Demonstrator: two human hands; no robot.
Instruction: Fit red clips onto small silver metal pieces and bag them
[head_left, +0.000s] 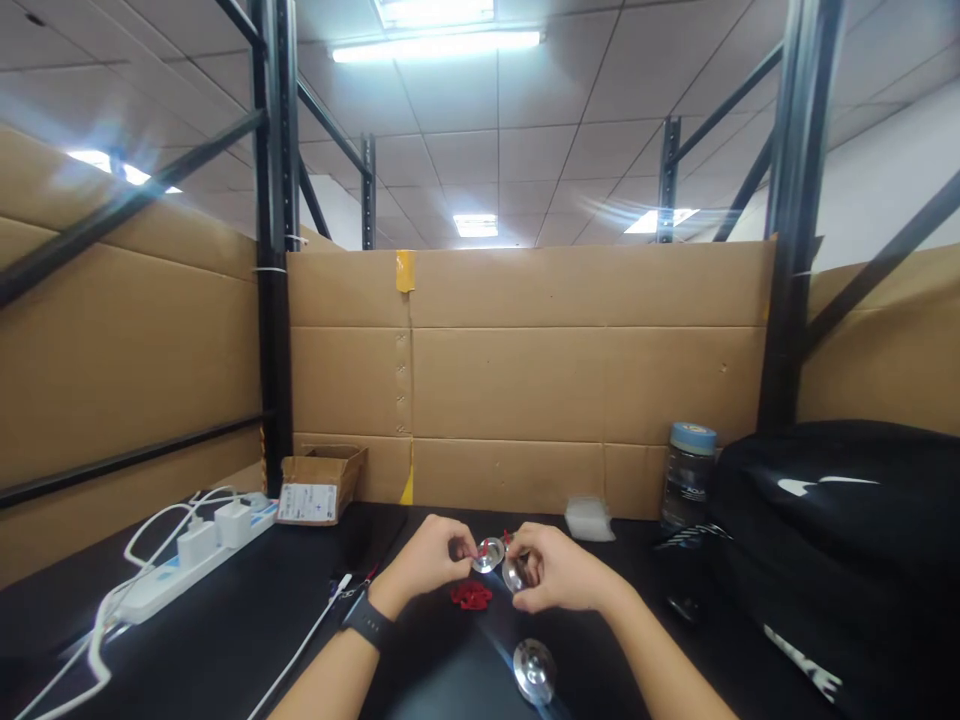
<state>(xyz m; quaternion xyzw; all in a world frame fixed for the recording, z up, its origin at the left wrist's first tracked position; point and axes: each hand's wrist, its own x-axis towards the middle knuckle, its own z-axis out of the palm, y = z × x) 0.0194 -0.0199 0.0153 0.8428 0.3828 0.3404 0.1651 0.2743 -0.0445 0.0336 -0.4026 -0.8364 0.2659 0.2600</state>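
My left hand, with a dark watch on the wrist, pinches the edge of a small shiny cymbal that has a bit of red at its face. Close beside it, my right hand has its fingers curled round a second small cymbal, which they partly cover. Some red also shows just above that one. A crumpled red ribbon or cloth lies on the black table below my left fingertips. Nearer to me rests a third domed metal cymbal.
On the left are a white power strip with plugs and cables, and a small open cardboard box. A clear plastic packet, a blue-lidded bottle and a black bag stand toward the right. Cardboard walls enclose the table.
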